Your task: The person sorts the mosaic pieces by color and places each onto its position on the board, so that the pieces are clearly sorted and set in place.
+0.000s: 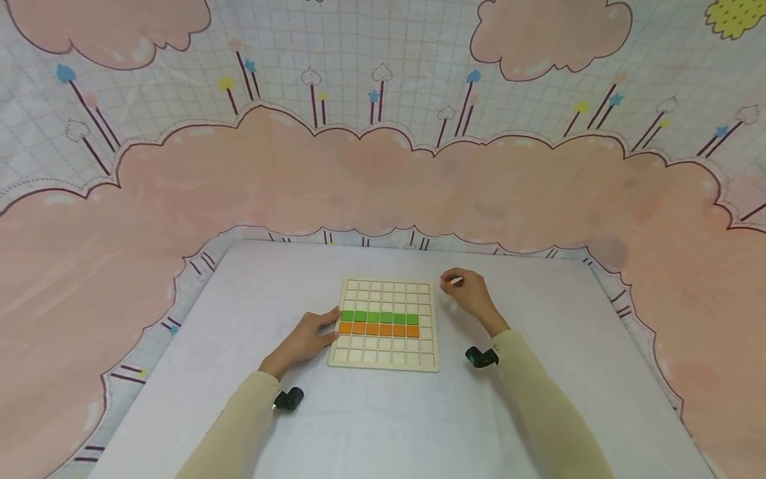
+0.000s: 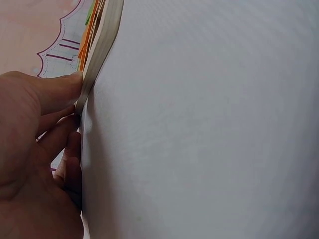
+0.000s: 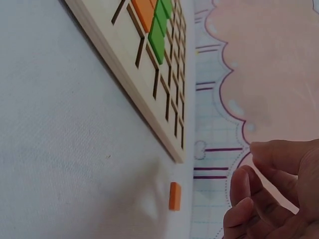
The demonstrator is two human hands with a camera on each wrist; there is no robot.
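A square wooden grid board (image 1: 384, 366) lies on the white tabletop. A row of green tiles (image 1: 374, 317) and a row of orange tiles (image 1: 372, 329) cross its middle; the cells at their right end are bare. My left hand (image 1: 306, 336) touches the board's left edge with thumb and fingers spread along it. Off the board's far right corner is my right hand (image 1: 469, 293), its fingers loosely bent. In the right wrist view a loose orange tile (image 3: 174, 196) lies on the table near that corner, apart from the fingers (image 3: 240, 185).
White cloth covers the table (image 1: 383, 426) around the board. A pink and white patterned curtain (image 1: 383, 179) stands behind the table and along its sides. Small black devices sit at the left wrist (image 1: 290, 399) and right wrist (image 1: 481, 357).
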